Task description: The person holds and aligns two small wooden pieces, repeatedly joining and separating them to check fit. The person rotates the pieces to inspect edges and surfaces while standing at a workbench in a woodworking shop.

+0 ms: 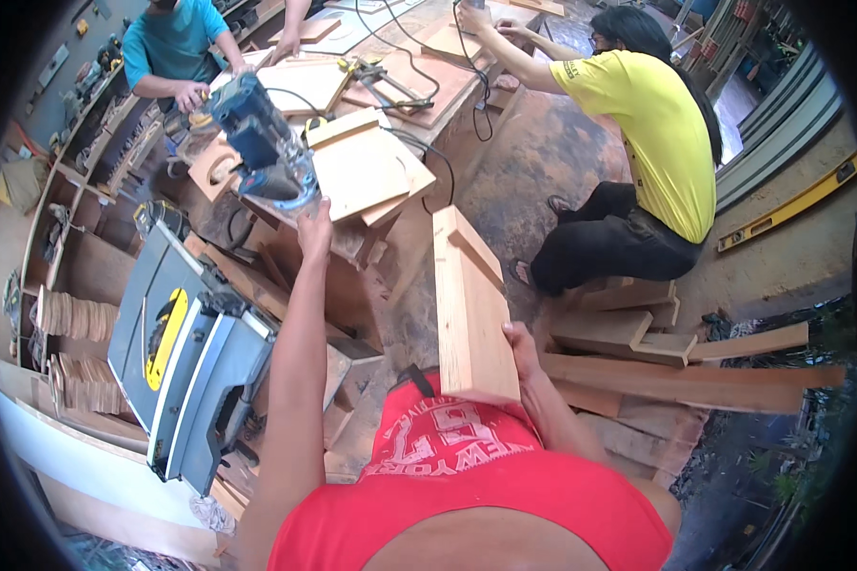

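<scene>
The wooden board (471,328) is held in front of the red shirt (467,495), tilted, with its narrow edge partly toward the view. It is gripped at its right edge by the right hand (526,354); the thumb is seen, while the fingers are mostly hidden behind the wood. The left hand (315,231) is reached forward to the base of the blue router (257,143); whether it is closed on the base or only rested against it cannot be told.

As for how far things are along, a wooden strip (473,247) is already set across the upper end of the held board. A similar strip is seen across the light panel (360,176) beside the router. Whether either strip is fastened or only laid on cannot be told. The held board is kept apart from the bench (452,121), so its setting down is not yet done. No cut by the router is seen being made on it, and whether the router is running is not shown.

Near the router's far side, a hand (192,96) of a co-worker in a teal shirt is seen. The table saw (198,381) stands to the left, untouched.
</scene>
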The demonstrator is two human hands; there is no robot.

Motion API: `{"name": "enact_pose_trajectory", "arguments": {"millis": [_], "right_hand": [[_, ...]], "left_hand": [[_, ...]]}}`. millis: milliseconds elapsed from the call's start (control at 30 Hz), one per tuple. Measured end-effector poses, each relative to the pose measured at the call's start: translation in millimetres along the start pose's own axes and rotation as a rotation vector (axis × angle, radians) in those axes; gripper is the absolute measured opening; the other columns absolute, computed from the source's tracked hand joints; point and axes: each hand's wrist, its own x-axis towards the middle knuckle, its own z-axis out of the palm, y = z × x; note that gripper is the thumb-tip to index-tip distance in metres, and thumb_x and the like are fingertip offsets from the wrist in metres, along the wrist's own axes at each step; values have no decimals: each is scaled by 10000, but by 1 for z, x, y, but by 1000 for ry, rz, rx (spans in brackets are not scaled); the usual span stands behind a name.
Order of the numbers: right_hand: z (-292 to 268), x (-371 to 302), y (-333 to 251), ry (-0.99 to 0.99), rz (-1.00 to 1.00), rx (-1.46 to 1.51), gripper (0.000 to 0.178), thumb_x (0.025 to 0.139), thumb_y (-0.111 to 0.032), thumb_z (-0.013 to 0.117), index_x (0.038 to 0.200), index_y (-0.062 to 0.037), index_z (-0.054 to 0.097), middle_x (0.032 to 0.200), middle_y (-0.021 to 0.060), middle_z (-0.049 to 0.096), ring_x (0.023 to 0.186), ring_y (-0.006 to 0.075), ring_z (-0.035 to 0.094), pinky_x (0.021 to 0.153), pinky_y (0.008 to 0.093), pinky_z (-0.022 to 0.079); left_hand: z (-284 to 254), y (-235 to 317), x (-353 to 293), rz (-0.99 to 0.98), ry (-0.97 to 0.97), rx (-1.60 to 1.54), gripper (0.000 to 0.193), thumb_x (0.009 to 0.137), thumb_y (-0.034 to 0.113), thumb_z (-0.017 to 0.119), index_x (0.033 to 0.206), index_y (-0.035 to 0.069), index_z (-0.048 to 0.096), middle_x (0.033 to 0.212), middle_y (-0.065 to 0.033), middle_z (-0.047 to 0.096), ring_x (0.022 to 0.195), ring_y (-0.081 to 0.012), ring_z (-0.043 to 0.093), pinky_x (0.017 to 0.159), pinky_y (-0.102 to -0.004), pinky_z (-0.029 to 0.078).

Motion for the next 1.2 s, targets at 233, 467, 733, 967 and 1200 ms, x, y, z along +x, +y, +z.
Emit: {"name": "enact_pose_trajectory", "arguments": {"millis": [233,467,733,967,1200], "right_hand": [[-19,-12,-54,44,-8,-7,651,871,-394,629,1324,70,579,1169,202,710,1027,288,720,931,420,585],[-34,5,-95,-70,-41,32,651,885,-387,622,1330,86,566,1183,201,708,1020,284,730,922,407,595],[-20,26,-112,-168,-67,14,663,899,-378,624,1374,74,524,1224,200,690,1050,275,722,931,400,595],[14,24,-112,-239,-49,-41,660,896,-363,644,1389,58,521,1242,193,685,1082,275,712,953,404,587],[23,24,-96,-252,-41,-99,693,893,-385,652,1402,61,505,1249,191,680,1091,269,707,960,403,582]], "left_hand": [[33,8,34,31,82,239,535,1067,394,429,1354,-26,594,1273,-308,646,1227,-443,597,1019,-482,465],[10,42,-26,-272,-372,-428,490,1105,482,404,1158,48,626,816,-70,632,579,-165,565,433,-300,401],[10,94,-102,-285,-438,-759,440,1081,484,448,996,69,566,605,-22,465,462,-146,446,380,-252,330],[-5,85,-128,-281,-477,-916,269,1022,275,484,1047,27,583,618,-52,493,489,-173,481,391,-265,357],[-15,73,-141,-281,-505,-961,283,1005,281,488,1057,21,585,630,-53,499,502,-171,493,401,-263,367]]}}
